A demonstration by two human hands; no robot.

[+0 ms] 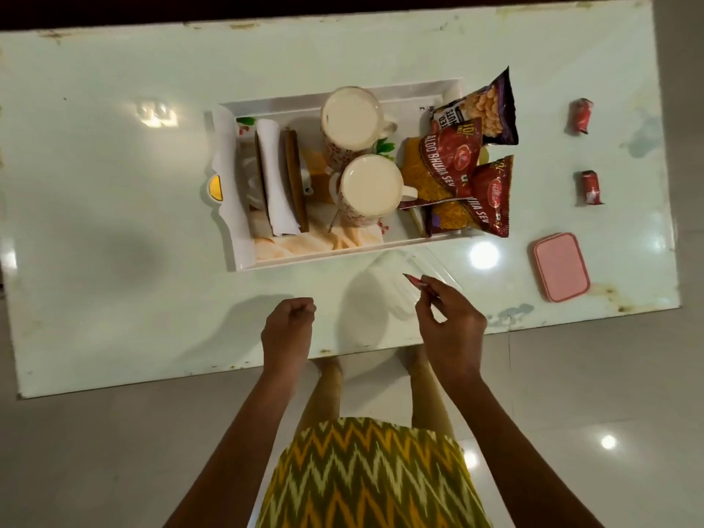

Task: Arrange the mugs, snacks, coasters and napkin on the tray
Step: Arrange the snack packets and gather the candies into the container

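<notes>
Above the table (114, 222) near the loaded tray (304, 257), the left hand (287, 331) has its fingers curled together, the right hand (449, 322) pinching a thin stick (415, 282).

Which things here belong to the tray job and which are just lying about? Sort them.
Job: tray, two mugs, three snack packets, napkin.
Lying about: two small red cans, pink lidded box.

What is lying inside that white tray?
The white rectangular tray holds two floral mugs, three snack packets, white paper and brown strips. Its patterned floor is largely covered.
</notes>
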